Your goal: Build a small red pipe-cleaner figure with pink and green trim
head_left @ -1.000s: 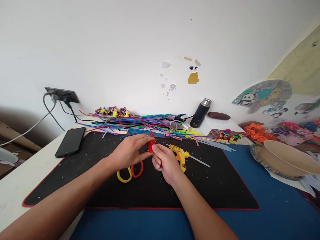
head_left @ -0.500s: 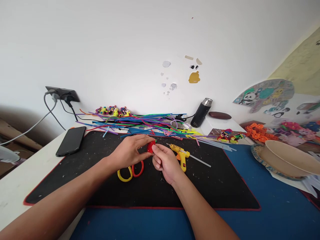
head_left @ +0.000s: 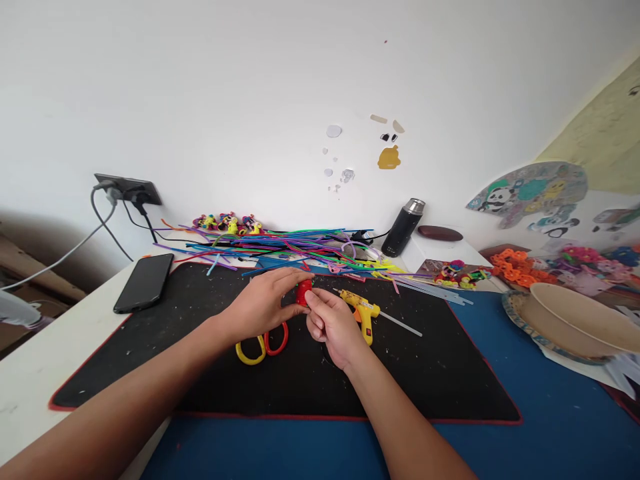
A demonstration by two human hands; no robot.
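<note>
At mid-frame, the left hand (head_left: pixel 260 303) and right hand (head_left: pixel 334 325) are keeping their fingers clamped on 1 red piece (head_left: pixel 303 292), barely shifting, so its handling is apparently continuing.

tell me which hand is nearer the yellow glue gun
Right. The right hand is just left of the yellow glue gun; the left hand is farther left, across the red piece both hands hold.

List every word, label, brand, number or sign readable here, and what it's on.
None legible.
Yellow plastic glue gun: pale label on body, too small to read.
Black, silver-topped cylindrical flask: pale marks near its base, too small to read.
</note>
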